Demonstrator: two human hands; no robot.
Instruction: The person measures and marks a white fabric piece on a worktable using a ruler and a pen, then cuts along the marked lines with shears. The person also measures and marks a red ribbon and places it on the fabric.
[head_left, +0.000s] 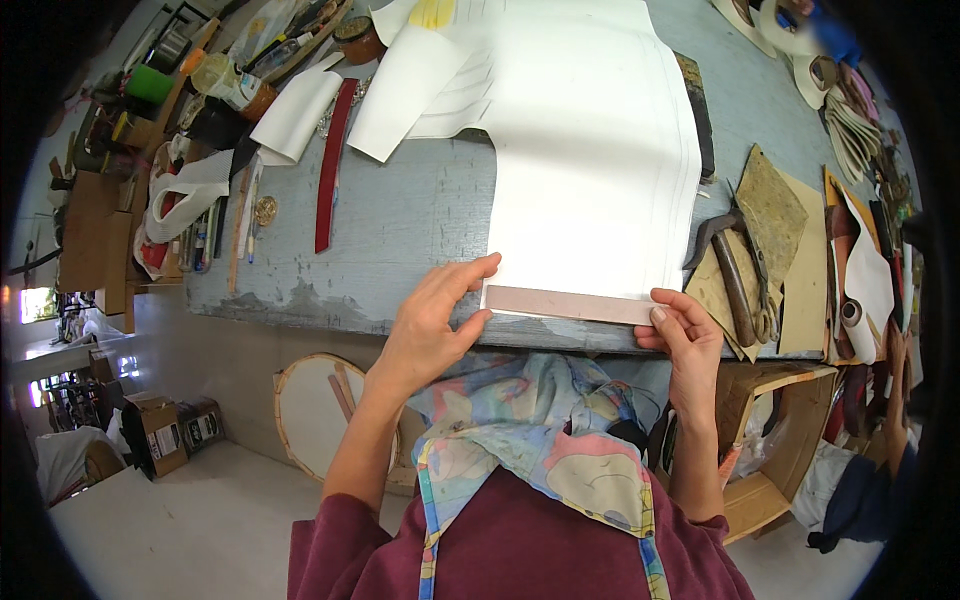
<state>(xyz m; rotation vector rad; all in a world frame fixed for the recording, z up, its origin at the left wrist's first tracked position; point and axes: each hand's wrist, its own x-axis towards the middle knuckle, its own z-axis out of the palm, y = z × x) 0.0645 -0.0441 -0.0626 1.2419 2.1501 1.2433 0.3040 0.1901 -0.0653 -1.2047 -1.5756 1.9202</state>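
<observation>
A large white sheet (590,200) with faint drawn lines lies on the grey-blue worktable, reaching its front edge. Along the sheet's near end runs a flat, pinkish-brown strip (570,304). My left hand (432,318) is at the strip's left end, thumb and fingers apart, with the fingertips by the sheet's left edge. At the other end, my right hand (686,335) pinches the strip's corner between thumb and fingers. Part of the right fingers is hidden under the strip and sheet edge.
Right of the sheet lie a hammer (730,280), scissors (766,310) and tan leather pieces (768,205). A dark red strip (335,165) and rolled white pieces (298,115) are to the left. Below the table stand a round frame (318,415) and a wooden box (765,500).
</observation>
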